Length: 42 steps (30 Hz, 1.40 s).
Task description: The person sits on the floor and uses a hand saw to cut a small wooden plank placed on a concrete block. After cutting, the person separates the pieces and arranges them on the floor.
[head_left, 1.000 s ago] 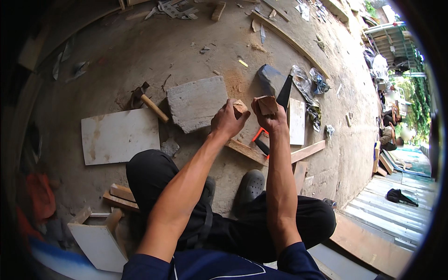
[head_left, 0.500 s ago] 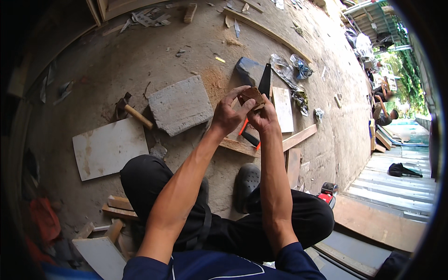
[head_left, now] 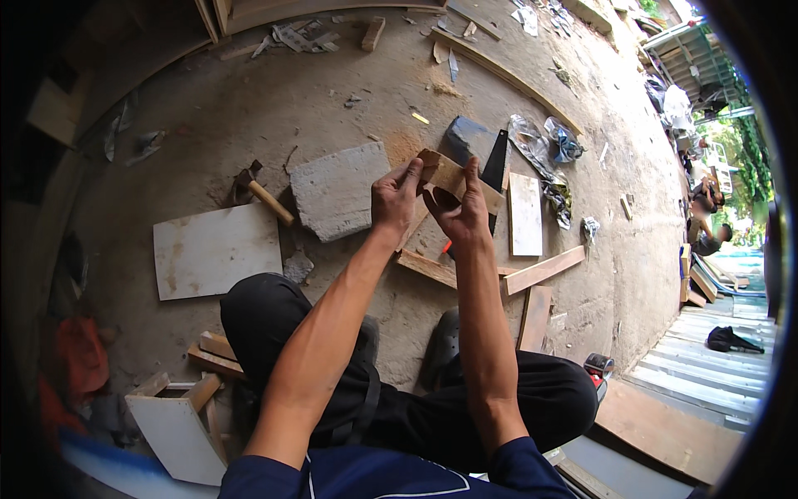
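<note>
In front of me, above the ground, both hands hold a piece of wood (head_left: pixel 443 172) with a pale brown face and a dark end. My left hand (head_left: pixel 394 201) grips its left end, the thumb along the near side. Around its right part is my right hand (head_left: pixel 465 212), fingers pointing up and thumb reaching left. A dark rounded patch shows between that thumb and the fingers; I cannot make out what it is. Beyond the hands, on the ground, lies a handsaw (head_left: pixel 496 160) with a black blade, its orange-trimmed handle mostly hidden.
Left of my hands lies a rough concrete block (head_left: pixel 339 191). Beside it are a hammer (head_left: pixel 268 200) and a white board (head_left: pixel 218 252). Wood strips (head_left: pixel 544 270), a white panel (head_left: pixel 524 214) and crumpled plastic (head_left: pixel 532 137) lie on the right. People sit far right.
The piece of wood has been turned, so a longer pale face shows instead of its dark end. My hands have moved slightly apart, and the whole view has shifted a little.
</note>
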### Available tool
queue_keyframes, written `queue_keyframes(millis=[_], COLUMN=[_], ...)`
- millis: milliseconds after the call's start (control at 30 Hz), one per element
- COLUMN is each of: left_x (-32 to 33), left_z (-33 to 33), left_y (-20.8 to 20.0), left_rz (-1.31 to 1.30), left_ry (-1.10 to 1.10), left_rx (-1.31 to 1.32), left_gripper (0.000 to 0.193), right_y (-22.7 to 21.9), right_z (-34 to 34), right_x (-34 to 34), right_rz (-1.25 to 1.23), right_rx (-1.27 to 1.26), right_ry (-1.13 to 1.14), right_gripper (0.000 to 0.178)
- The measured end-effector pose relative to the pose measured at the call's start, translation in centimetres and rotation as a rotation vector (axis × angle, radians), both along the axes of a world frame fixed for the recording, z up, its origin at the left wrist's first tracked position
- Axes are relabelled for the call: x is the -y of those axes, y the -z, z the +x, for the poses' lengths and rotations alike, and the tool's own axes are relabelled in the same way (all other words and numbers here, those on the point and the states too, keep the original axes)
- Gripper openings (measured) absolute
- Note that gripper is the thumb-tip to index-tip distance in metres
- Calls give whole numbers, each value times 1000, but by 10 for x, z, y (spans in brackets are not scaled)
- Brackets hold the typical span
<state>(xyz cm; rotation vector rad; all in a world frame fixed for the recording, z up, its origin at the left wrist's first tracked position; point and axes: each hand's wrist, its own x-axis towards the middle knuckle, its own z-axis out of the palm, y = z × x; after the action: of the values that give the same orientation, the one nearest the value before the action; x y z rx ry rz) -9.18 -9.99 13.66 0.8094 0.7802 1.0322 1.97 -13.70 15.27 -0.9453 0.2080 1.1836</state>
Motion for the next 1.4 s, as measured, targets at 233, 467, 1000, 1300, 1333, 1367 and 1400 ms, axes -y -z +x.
queue_keyframes(millis=[233,467,1000,1300,1333,1367,1400], left_x=[-1,0,13,19,22,24,23], left_z=[1,-2,25,-17,-23,-29,-36], left_y=[14,9,2,14,14,12,12], left_rz=[-158,9,153,104,78,64,36], left_ry=[62,-95,-286,-361,-368,-394,-417], left_rx=[-197,-364,-675,-546,-543,-560,-548], left_gripper=[32,30,26,22,21,19,17], right_y=[0,-5,11,9,13,17,22], right_z=[0,-1,23,-8,-13,-21,-24], right_x=[-5,-8,-22,-25,-27,-31,-32], right_rz=[-124,-124,-32,78,94,81,70], right_rx=[398,647,927,734,682,778,762], right_ry=[107,150,146,-52,-110,-104,-189], right_gripper=[82,97,99,85,84,82,82])
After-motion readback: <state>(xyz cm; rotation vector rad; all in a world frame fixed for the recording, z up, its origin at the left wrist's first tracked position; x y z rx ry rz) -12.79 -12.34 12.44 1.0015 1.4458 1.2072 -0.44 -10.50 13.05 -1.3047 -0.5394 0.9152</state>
